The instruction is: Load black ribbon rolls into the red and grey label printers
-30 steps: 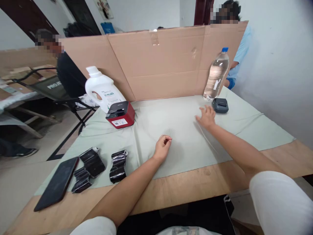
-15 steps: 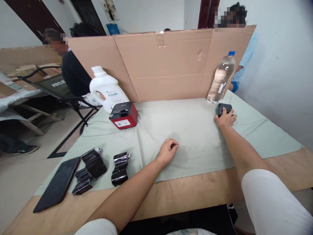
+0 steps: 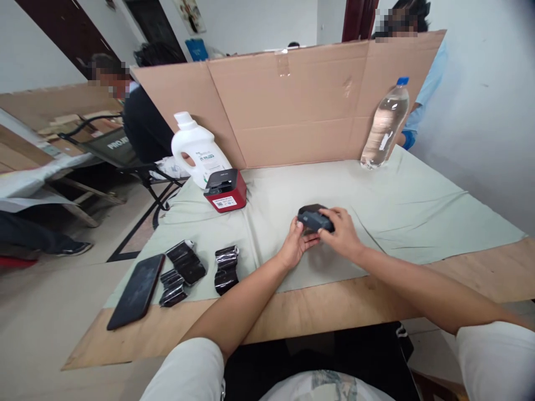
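A small dark grey boxy device (image 3: 314, 221) is held up over the middle of the cloth-covered table. My right hand (image 3: 343, 235) grips its right side, thumb in front and fingers over the top. My left hand (image 3: 293, 245) has its thumb and fingers at the device's left end and lower edge. The underside of the device is hidden. Left of the hands stands a red and black box-shaped machine (image 3: 228, 192) with a white label on its front.
A white jug (image 3: 199, 147) and a clear bottle (image 3: 385, 127) with a blue cap stand by the cardboard screen (image 3: 292, 117). Front left lie black glossy film rolls (image 3: 227, 270) and a flat black slab (image 3: 137, 291). People sit beyond the screen.
My right hand has brought the dark grey device from beside the bottle to the middle. My left hand has come up to it and taken hold. The view has shifted slightly.
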Available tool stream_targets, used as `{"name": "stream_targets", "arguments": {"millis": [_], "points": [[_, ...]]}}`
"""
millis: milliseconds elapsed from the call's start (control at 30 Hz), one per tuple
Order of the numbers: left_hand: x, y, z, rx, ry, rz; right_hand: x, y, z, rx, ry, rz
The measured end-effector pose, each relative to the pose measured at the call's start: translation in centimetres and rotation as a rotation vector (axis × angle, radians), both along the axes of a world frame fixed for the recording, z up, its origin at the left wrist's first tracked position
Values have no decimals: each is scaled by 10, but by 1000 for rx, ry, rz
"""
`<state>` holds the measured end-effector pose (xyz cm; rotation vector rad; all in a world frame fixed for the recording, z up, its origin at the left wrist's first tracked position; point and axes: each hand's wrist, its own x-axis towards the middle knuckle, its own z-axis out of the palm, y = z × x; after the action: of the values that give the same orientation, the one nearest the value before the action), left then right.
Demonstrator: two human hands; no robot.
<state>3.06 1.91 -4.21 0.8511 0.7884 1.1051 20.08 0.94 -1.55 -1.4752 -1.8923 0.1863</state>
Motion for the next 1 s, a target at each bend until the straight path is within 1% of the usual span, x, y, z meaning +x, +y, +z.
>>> {"name": "stream_targets", "arguments": {"millis": [33,100,167,200,300,367,433,500,600,700,833,1000], "points": [[-1,-1,3,-43,-62,14,-16,-14,-1,-2,-36,33],[-4,-3,8,-63,-92,104,-38,-37,-2,-8,-87,88],[-8,-3,12,-27,-72,173,-47,-48,-3,8,-61,132],[-10,-2,14,-1,-63,180,-47,-48,-4,22,-9,140],[-13,-1,13,60,-60,151,-39,-35,-8,29,265,90],[-13,-1,10,80,-47,91,-30,-23,-14,-46,459,70],[-14,-1,5,124,-14,1,-24,-14,-22,-149,577,114],[-15,-1,0,191,38,-68,-20,-10,-29,-214,605,180],[-16,0,-5,239,80,-98,-18,-8,-35,-222,613,215],[-17,2,-4,167,24,-115,-17,-8,-37,-224,660,226],[-19,5,3,51,-70,-111,-15,-5,-39,-252,708,232],[-21,6,7,15,-51,-129,-11,-1,-41,-291,728,218]]}}
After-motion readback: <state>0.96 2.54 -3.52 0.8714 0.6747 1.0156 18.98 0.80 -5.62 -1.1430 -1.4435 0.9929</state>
